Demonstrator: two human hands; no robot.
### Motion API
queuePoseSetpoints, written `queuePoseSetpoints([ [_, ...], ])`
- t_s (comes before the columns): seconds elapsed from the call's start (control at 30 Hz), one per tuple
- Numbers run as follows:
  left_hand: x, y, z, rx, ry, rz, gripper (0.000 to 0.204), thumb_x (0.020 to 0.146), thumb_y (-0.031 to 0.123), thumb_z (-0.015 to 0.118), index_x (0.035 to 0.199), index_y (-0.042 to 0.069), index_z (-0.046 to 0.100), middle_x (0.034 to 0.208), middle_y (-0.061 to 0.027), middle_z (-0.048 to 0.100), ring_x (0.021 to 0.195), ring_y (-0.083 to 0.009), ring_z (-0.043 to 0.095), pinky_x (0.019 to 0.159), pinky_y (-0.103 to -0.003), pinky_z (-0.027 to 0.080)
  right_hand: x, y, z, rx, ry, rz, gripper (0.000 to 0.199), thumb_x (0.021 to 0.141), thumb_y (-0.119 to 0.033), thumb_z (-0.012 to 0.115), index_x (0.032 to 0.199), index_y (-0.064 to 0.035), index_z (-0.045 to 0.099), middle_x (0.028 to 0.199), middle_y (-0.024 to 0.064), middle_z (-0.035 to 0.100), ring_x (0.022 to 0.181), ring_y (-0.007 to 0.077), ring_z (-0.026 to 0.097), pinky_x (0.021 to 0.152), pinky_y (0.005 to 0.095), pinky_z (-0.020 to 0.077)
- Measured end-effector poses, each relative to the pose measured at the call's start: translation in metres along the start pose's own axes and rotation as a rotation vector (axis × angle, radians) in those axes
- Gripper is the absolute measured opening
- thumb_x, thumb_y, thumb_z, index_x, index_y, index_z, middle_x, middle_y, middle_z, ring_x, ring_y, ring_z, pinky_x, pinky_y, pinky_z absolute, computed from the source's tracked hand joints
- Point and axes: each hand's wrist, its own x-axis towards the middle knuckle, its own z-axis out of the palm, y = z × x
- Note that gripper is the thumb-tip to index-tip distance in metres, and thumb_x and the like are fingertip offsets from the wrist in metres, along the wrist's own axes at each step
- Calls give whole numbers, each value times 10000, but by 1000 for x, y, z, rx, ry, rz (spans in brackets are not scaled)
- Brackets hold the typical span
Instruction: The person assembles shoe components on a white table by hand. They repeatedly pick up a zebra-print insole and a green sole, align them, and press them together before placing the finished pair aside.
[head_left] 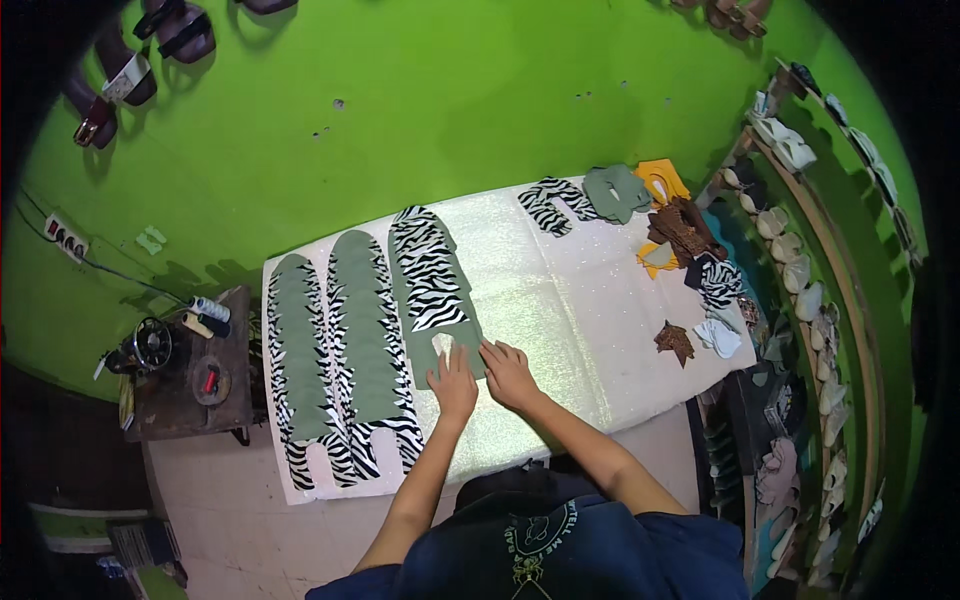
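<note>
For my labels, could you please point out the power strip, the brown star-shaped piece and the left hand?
Power strip [67, 239]: head view, middle of its front.
Brown star-shaped piece [675, 343]: head view, its centre.
Left hand [457, 388]: head view, back of hand.

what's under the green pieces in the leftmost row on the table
Zebra-print pieces peek out along the sides and lower end; whatever's fully covered can't be seen.

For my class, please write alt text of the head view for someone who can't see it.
A person's left fingers and right fingers touch a green cutout on a pale table, just below zebra-striped pieces; two rows of green and striped pieces lie farther left.
</note>
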Motion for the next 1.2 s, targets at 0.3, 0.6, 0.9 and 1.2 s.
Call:
queuePoseSetpoints([
  [0.3,3,44,-9,-123,20,104,371,776,183,518,1128,69,513,1267,-141,402,1176,-296,343,904,-534,242,-32,36,-19,49,82,21,334,768,-122,505,1095,-61,542,1206,143,463,1142,303,393,949,423,271],
  [0.6,40,127,15,-196,24,299,324,761,190,533,1068,85,548,1242,-158,430,1165,-325,368,923,-544,215,-48,102,-69,41,134,134,311,790,-134,510,1094,-75,547,1219,146,453,1183,291,363,976,430,244],
  [0.9,112,227,41,-224,16,376,281,749,179,541,1006,64,550,1229,-172,432,1161,-334,360,915,-571,216,-51,211,-146,-14,208,230,313,787,-161,526,1093,-100,546,1218,124,453,1176,281,367,967,420,268],
  [1.2,195,276,86,-112,78,314,301,767,210,543,1038,80,562,1226,-134,442,1156,-301,373,898,-554,247,-20,297,-202,-8,247,164,307,767,-130,535,1072,-105,560,1190,118,465,1143,291,392,940,415,309],
])
